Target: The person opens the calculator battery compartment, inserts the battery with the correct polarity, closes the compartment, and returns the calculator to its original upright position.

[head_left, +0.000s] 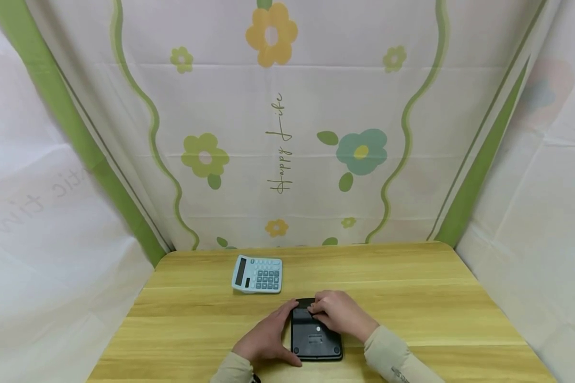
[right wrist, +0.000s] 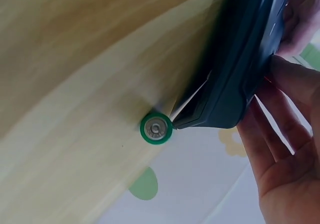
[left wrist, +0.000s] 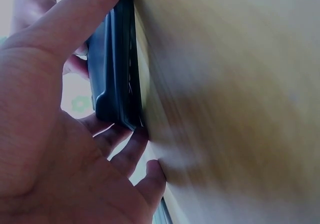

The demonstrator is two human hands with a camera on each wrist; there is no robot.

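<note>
A black calculator [head_left: 316, 343] lies face down on the table, its underside with round feet and a small label turned up. My left hand [head_left: 268, 336] holds it from the left, thumb at the near edge and fingers at the far corner. In the left wrist view the fingertips [left wrist: 140, 134] touch its end. My right hand [head_left: 337, 314] is over the far right part of the underside, fingers bent at a recess there. Whether they pinch anything is hidden. In the right wrist view, a green-rimmed battery [right wrist: 156, 128] is beside the calculator's end, its flat end facing the camera.
Farther back and to the left, a light blue calculator [head_left: 257, 275] lies with its keys up. The wooden table [head_left: 412, 287] ends at a flower-printed cloth [head_left: 316, 202] hanging behind it, and pale cloth [head_left: 536, 223] hangs at both sides.
</note>
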